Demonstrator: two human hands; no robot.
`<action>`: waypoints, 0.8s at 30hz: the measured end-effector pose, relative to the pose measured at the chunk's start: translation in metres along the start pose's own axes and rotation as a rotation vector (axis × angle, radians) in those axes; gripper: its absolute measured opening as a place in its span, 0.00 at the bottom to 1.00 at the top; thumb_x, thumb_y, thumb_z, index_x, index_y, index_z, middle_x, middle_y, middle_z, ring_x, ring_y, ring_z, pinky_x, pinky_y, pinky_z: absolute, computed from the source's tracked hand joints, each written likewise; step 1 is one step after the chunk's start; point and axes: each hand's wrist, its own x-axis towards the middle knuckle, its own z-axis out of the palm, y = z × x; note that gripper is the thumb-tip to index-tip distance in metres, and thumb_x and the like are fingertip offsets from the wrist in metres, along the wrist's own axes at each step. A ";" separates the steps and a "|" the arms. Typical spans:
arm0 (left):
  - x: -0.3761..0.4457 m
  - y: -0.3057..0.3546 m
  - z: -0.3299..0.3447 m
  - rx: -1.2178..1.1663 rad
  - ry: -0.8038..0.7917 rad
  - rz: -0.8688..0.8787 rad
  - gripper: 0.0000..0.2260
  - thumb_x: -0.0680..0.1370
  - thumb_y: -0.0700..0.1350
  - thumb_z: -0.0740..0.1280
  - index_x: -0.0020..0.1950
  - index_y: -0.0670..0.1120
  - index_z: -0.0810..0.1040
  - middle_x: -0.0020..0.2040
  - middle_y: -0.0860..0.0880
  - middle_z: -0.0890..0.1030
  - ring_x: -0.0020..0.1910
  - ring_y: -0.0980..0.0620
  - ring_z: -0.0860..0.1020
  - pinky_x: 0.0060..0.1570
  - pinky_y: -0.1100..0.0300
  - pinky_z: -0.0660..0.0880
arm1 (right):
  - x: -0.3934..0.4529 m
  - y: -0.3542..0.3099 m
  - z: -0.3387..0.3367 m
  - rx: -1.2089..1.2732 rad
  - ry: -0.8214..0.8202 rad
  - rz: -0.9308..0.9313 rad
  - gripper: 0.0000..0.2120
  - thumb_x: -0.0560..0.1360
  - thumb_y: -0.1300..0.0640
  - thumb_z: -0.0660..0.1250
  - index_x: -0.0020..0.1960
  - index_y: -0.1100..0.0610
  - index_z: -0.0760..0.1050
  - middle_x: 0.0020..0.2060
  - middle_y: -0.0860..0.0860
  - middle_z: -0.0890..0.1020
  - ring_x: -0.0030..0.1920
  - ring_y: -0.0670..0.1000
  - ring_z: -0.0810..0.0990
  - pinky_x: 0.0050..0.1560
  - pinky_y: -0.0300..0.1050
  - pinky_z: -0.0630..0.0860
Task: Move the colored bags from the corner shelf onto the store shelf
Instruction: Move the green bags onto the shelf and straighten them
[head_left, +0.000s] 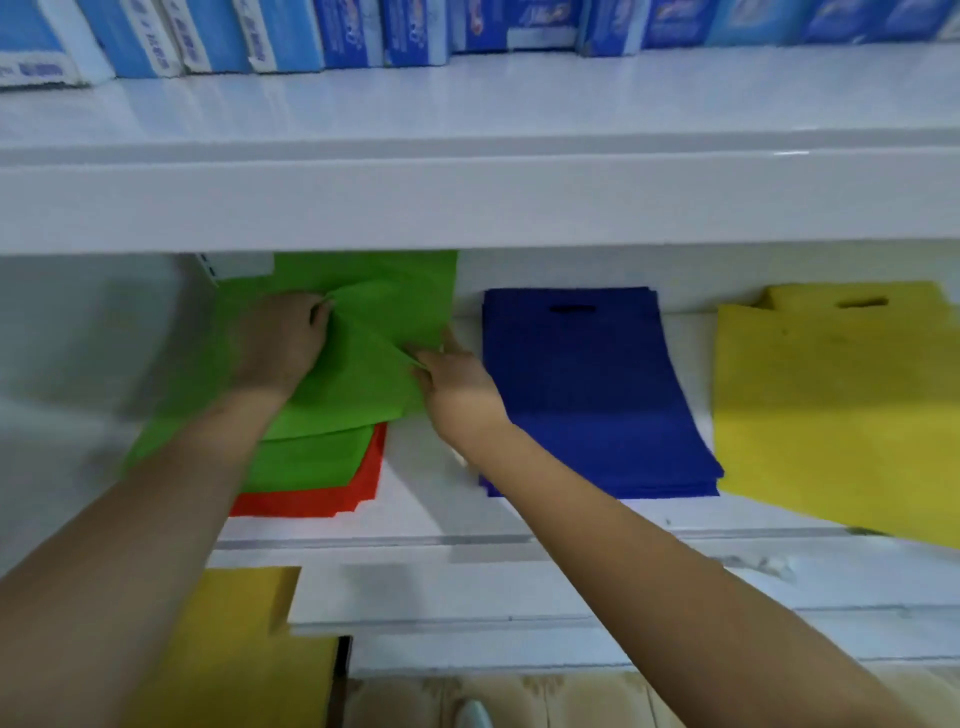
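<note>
Both hands reach into the middle level of a white store shelf (467, 525), working on a stack of green bags (363, 322) that lies at the left of that level. The left hand (283, 340) is curled into the upper part of the top green bag, its fingers bunching the fabric into a ridge. The right hand (457, 384) pinches a fold of the same bag at its right edge, near the lower corner, so the cloth is creased between the two hands. Under the green bags lies a stack of red bags (358, 493), showing only along its front and right edges. Just to the right, apart from the green stack, sits a flat stack of blue bags (592, 395) with a cut-out handle at the far end, and beyond it a stack of yellow bags (831, 405) that juts out over the shelf's front lip. On the level above stands a row of blue boxes (353, 36). Lower down, at the bottom left, more yellow bags (234, 649) rest partly hidden behind the left forearm. A patch of tiled floor (571, 701) shows below the shelf.
</note>
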 end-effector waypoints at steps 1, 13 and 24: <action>0.006 0.029 -0.002 -0.006 0.017 0.025 0.15 0.83 0.47 0.62 0.43 0.41 0.81 0.39 0.36 0.81 0.38 0.38 0.79 0.36 0.51 0.72 | -0.010 0.012 -0.020 0.032 0.041 0.044 0.17 0.83 0.54 0.55 0.69 0.54 0.73 0.72 0.65 0.64 0.63 0.64 0.74 0.57 0.53 0.75; -0.024 0.468 0.050 -0.229 -0.116 0.438 0.14 0.81 0.45 0.59 0.43 0.43 0.81 0.48 0.43 0.81 0.44 0.43 0.78 0.36 0.56 0.67 | -0.246 0.244 -0.270 0.246 0.565 0.539 0.18 0.77 0.62 0.65 0.65 0.53 0.77 0.61 0.55 0.80 0.58 0.55 0.78 0.53 0.40 0.70; -0.075 0.739 0.117 -0.263 -0.206 0.670 0.15 0.82 0.50 0.61 0.48 0.44 0.84 0.51 0.42 0.81 0.51 0.40 0.79 0.46 0.51 0.76 | -0.405 0.411 -0.388 0.357 0.953 0.804 0.26 0.74 0.64 0.67 0.71 0.54 0.69 0.59 0.54 0.79 0.45 0.50 0.79 0.48 0.44 0.77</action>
